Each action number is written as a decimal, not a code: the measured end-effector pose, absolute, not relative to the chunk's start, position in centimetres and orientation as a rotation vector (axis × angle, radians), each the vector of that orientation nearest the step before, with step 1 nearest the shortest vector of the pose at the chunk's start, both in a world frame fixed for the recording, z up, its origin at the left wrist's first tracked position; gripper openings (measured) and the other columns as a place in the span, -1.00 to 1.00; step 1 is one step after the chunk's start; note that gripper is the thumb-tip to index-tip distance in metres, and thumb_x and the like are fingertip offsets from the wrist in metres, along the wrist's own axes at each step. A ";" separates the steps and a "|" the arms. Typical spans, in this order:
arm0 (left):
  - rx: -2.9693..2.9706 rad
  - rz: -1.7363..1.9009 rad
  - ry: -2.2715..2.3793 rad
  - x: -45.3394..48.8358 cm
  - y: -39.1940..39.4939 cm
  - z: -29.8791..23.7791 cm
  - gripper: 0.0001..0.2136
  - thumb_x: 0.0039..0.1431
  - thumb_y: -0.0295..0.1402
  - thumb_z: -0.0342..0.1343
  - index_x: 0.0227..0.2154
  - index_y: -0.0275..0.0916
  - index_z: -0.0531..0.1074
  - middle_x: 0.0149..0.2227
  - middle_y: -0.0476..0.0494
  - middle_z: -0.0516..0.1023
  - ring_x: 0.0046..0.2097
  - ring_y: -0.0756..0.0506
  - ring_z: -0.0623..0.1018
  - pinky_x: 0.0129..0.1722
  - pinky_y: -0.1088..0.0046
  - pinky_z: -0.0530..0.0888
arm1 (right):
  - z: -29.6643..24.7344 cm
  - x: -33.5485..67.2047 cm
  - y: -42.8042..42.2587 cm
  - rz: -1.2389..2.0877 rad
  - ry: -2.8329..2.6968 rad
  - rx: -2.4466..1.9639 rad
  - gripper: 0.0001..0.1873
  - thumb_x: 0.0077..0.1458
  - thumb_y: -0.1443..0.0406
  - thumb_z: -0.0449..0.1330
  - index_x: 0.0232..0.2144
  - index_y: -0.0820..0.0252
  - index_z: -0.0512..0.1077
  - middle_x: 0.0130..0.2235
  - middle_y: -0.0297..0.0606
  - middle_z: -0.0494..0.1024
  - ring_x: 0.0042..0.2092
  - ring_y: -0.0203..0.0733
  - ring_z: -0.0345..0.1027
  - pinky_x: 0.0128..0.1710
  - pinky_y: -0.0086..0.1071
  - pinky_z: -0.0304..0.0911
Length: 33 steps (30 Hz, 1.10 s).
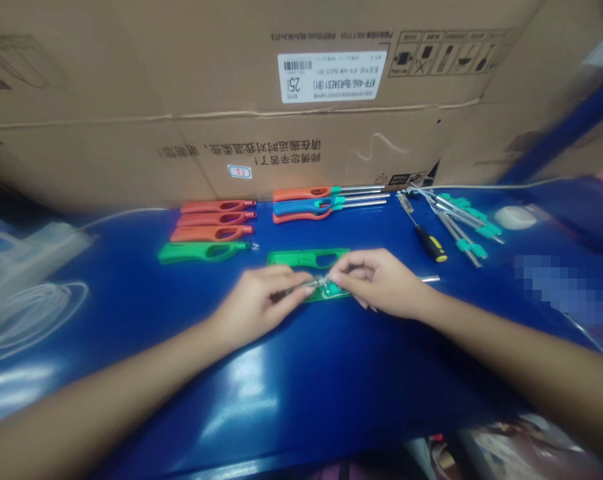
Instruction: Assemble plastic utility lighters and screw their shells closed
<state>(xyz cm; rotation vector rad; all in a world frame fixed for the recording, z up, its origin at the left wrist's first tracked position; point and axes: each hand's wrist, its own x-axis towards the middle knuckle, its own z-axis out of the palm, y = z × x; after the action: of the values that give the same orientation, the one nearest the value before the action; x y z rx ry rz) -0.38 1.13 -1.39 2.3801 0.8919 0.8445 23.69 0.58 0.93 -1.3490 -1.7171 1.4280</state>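
My left hand (261, 300) is closed in a pinch on a small shiny lighter part (317, 283), whose exact kind is unclear. Just to the right, my right hand (386, 283) pinches at the same spot; what lies between its fingertips is too small to name. Beneath both hands lies a green lighter shell half (314, 294) with a turquoise piece and thin wire inside, partly hidden. A metal tube (431, 279) pokes out past my right wrist. Right behind my fingers rests another green shell half (294, 257).
Red, orange and green lighter handles (204, 252) lie at back left. Finished-looking lighters with metal tubes (304, 207) are at back centre. A black-yellow screwdriver (430, 243), loose tubes with turquoise ends (459, 230) and a white object (515, 217) lie right. A cardboard box (131, 160) stands behind.
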 end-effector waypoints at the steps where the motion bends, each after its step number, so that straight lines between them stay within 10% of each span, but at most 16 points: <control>1: 2.375 0.845 0.894 -0.4 1.2 -1.4 -0.78 0.35 -0.32 0.14 -0.05 -0.21 0.60 -0.31 -0.08 0.62 -0.38 0.03 0.54 -0.36 0.55 0.42 | 0.9 23.7 0.6 1.429 -1.716 -1.351 -0.80 0.15 0.19 0.26 -0.33 0.24 0.47 -0.68 -0.48 0.36 -0.66 -0.41 0.20 -0.66 -0.54 0.12; 33: 2.305 0.900 0.901 -0.1 1.3 -1.2 -0.81 0.29 -0.32 0.21 -0.09 -0.21 0.62 -0.27 -0.10 0.65 -0.43 0.05 0.51 -0.41 0.55 0.43 | 1.1 23.3 0.5 1.471 -1.670 -1.330 -0.78 0.15 0.18 0.27 -0.40 0.22 0.45 -0.69 -0.49 0.35 -0.68 -0.42 0.21 -0.68 -0.55 0.16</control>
<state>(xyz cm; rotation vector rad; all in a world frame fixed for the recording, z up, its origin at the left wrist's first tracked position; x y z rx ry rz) -0.15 1.27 -1.18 2.3049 0.9010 0.8999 23.32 0.52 1.09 -1.3300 -1.6700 1.4712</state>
